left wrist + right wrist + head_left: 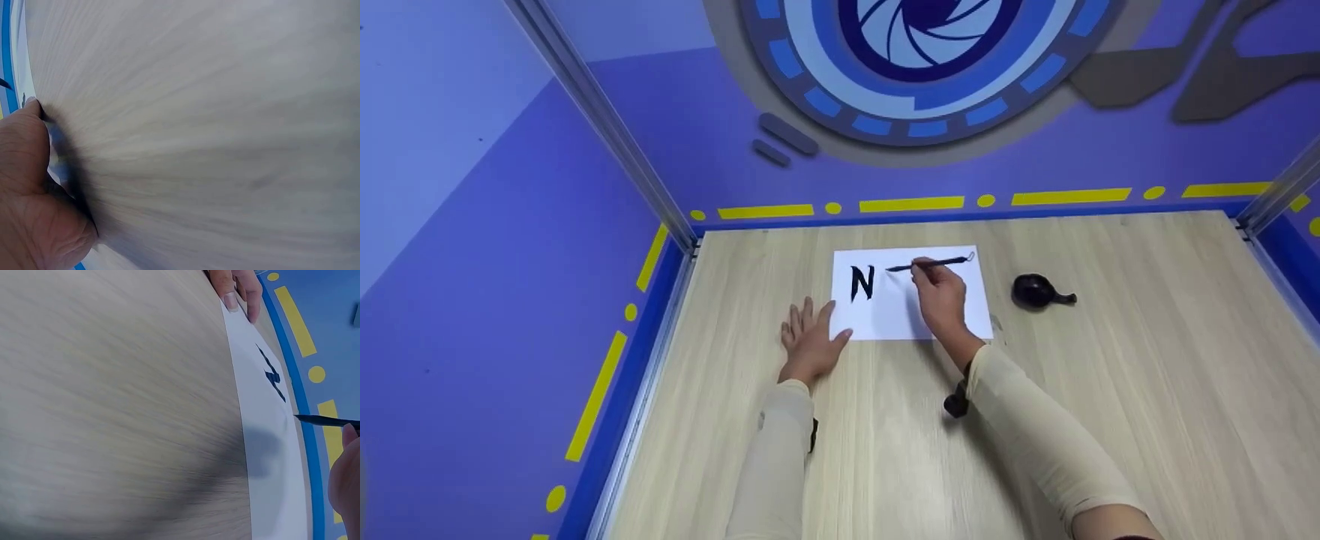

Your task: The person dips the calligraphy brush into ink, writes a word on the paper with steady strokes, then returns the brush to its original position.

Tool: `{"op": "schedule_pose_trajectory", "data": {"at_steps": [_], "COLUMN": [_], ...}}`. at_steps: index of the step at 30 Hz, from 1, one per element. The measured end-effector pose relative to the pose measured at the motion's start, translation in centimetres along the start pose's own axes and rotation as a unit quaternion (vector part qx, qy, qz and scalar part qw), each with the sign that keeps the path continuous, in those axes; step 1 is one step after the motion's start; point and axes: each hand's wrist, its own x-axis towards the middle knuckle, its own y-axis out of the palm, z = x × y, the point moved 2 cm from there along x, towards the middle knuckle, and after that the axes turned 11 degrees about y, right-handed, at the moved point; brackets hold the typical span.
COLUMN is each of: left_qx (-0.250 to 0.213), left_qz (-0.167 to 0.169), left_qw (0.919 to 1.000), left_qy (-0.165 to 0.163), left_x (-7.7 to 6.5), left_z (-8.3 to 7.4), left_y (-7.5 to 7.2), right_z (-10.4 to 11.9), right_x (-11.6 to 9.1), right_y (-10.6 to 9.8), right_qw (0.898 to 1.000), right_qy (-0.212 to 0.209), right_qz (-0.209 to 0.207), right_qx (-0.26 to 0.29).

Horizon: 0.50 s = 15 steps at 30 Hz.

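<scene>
On the table lies a white sheet of paper (885, 322) with a black painted letter N (862, 283) on its left part. My right hand (943, 298) pinches a dark brush (945, 262) just over the sheet, its tip to the right of the N and its looped end pointing right. In the right wrist view the brush (323, 420) slants in from the right edge, its tip near the paper's far edge. My left hand (813, 339) rests with fingers spread at the sheet's left edge, thumb and index finger on the paper. The left wrist view shows that hand (28, 185) against the table.
A round black pot with a short spout or handle (1033, 292) stands on the wooden table (885, 450), right of the paper. A blue and purple panel (675, 135) with yellow marks closes off the back, and another (472, 300) the left side.
</scene>
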Motion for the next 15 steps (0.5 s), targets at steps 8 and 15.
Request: {"op": "schedule_pose_trajectory", "data": {"at_steps": [8, 15], "left_qx": [0.01, 0.019], "left_qz": [0.004, 0.008], "left_qw": [0.9999, 0.9997], "left_qy": [-0.005, -0.013], "left_x": [0.31, 0.52], "left_z": [0.29, 0.36], "left_y": [0.2, 0.44], "right_z": [-0.15, -0.22], "right_x": [-0.15, 0.06], "right_y": [0.21, 0.49], "right_qw": [1.0, 1.0], "right_qy": [-0.005, -0.003], "right_qz": [0.011, 0.013], "right_qx": [0.007, 0.01]}}
